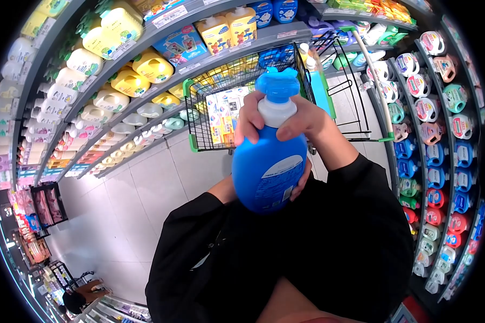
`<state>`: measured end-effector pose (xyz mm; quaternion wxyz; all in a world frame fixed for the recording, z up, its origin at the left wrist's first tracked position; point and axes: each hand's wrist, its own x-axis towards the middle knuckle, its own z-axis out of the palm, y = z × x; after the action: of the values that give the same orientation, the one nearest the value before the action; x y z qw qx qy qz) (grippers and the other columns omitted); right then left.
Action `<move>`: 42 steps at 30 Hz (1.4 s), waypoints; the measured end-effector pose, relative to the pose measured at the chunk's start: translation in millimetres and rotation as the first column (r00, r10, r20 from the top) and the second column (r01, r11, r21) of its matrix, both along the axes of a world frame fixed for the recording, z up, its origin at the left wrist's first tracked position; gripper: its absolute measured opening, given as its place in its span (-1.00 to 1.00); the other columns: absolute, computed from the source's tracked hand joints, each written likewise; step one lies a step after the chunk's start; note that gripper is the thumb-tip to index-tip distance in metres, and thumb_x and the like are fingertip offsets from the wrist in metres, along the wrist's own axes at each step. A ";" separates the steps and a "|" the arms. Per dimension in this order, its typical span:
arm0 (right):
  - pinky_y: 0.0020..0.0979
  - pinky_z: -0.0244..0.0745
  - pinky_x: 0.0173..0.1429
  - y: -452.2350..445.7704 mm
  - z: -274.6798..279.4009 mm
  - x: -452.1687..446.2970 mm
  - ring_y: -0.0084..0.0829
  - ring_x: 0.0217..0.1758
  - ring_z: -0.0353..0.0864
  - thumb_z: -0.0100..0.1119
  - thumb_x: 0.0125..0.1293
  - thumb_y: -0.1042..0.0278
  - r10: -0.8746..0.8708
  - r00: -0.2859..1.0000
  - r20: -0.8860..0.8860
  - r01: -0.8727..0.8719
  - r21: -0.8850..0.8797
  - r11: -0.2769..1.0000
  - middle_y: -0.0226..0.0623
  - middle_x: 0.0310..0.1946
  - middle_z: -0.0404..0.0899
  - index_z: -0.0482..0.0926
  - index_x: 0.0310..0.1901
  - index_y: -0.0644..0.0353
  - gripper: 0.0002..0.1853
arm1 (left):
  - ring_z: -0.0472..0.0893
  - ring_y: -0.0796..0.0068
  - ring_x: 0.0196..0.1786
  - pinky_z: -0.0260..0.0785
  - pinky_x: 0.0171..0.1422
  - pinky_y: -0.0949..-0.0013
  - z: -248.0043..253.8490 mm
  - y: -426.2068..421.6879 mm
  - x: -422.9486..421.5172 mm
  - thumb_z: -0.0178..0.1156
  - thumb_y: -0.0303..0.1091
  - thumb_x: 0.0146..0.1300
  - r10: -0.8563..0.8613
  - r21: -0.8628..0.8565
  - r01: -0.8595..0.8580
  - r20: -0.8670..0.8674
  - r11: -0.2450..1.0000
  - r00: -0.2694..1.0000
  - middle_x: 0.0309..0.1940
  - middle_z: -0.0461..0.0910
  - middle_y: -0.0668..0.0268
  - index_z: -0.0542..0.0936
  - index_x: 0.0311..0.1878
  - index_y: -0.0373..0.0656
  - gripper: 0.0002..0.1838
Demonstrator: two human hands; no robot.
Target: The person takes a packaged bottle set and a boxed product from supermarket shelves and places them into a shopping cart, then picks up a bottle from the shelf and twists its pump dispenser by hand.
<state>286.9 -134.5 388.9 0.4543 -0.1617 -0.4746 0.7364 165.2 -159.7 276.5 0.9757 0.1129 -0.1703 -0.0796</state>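
Note:
A large blue pump bottle (249,164) with a white collar and blue pump head is held up in front of my chest, its printed back label facing me. My right hand (304,121) is closed around the bottle's neck, thumb on the near side and fingers on the left. From the left, my left hand (303,184) reaches behind the bottle's lower body; its fingertips wrap the right edge, and the palm is hidden. Just beyond the bottle stands a black wire shopping cart (202,121) with green corners, holding printed packages (224,116).
Shelves of yellow and white bottles (83,62) curve along the left and front. On the right, a shelf rack carries colourful detergent jugs (427,110). A pale tiled floor (118,204) lies left of me. Farther back at lower left is a person (83,296).

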 end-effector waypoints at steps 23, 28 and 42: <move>-0.19 0.38 0.27 -44.2 12.3 -15.7 -0.30 0.04 0.56 0.39 0.01 0.41 -0.433 0.881 0.191 0.440 0.002 0.898 -0.26 -0.23 0.58 0.48 -0.20 0.21 -0.67 | 0.34 0.23 0.39 0.16 0.48 0.18 26.9 30.4 -74.6 -0.19 0.20 0.42 0.866 0.766 -0.463 -0.239 0.446 0.438 0.37 0.31 0.07 0.18 0.44 -0.26 -0.23; -0.15 0.37 0.27 -41.9 9.2 -21.2 -0.27 0.06 0.55 0.40 0.03 0.40 -0.388 0.904 0.182 0.395 -0.003 0.919 -0.25 -0.23 0.57 0.47 -0.18 0.20 -0.66 | 0.40 0.25 0.35 0.22 0.44 0.22 33.2 24.1 -89.2 -0.23 0.15 0.39 0.914 0.844 -0.376 -0.286 0.383 0.289 0.30 0.40 0.09 0.25 0.39 -0.29 -0.27; -0.23 0.49 0.14 -16.9 0.4 -28.8 -0.32 -0.05 0.63 0.36 -0.02 0.38 -0.431 0.874 0.223 0.441 0.007 0.898 -0.24 -0.26 0.61 0.52 -0.13 0.24 -0.63 | 0.52 0.28 0.20 0.38 0.30 0.25 14.3 25.1 -97.5 -0.17 0.23 0.40 0.916 0.774 -0.492 -0.310 0.399 0.255 0.18 0.49 0.14 0.31 0.34 -0.29 -0.25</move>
<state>258.2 -151.4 389.3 0.5497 -0.3546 -0.4565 0.6031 67.7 -134.7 290.8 0.7966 0.4028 0.3245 0.3129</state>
